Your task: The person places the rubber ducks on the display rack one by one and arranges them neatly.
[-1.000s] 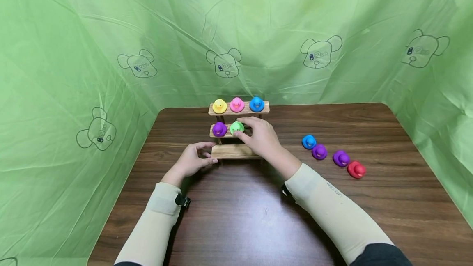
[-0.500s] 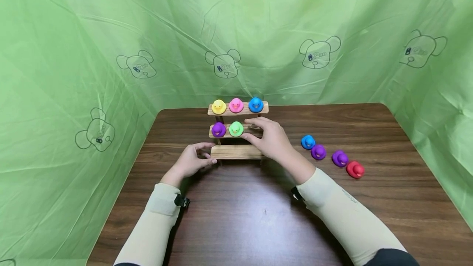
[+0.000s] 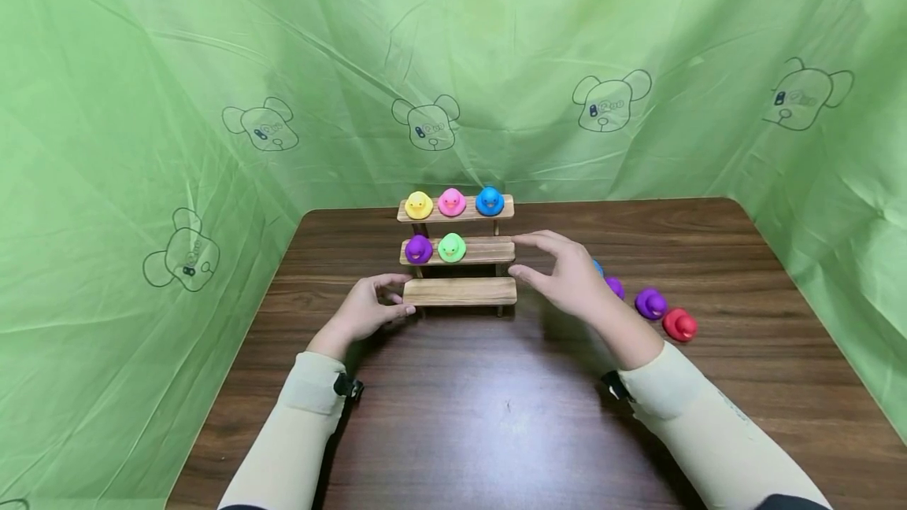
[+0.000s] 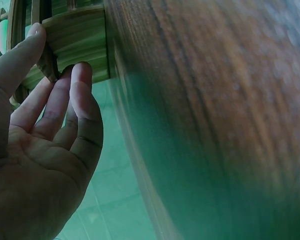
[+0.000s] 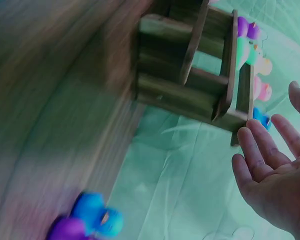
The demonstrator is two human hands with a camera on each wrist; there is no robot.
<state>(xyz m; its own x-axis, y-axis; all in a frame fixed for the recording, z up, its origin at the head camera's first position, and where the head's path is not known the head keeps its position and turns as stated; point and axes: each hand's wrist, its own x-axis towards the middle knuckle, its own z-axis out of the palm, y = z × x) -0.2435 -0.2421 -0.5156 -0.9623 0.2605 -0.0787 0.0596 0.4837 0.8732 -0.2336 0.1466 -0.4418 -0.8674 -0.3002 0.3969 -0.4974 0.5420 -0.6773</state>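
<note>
A three-step wooden display stand [image 3: 459,291] sits towards the back of the table. My left hand [image 3: 363,307] pinches the left end of its lowest step; in the left wrist view the thumb and fingers [image 4: 82,92] lie at that board's edge. On the top step sit a yellow duck [image 3: 419,205], a pink duck [image 3: 451,202] and a blue duck [image 3: 490,201]. The middle step bears a purple duck [image 3: 419,249] and a green duck [image 3: 451,248]. Just right of the stand, my right hand [image 3: 567,278] is empty, its fingers [image 5: 264,142] spread apart.
To the right on the brown table [image 3: 453,408] lie a purple duck [image 3: 651,304] and a red duck [image 3: 680,325]. Another purple duck [image 3: 615,287] and a blue duck [image 5: 92,210] are partly hidden behind my right hand in the head view. Green cloth [image 3: 496,38] surrounds the table.
My right hand has let go of the green duck on the middle step and moved right, off the stand. My left hand has stayed at the lowest step.
</note>
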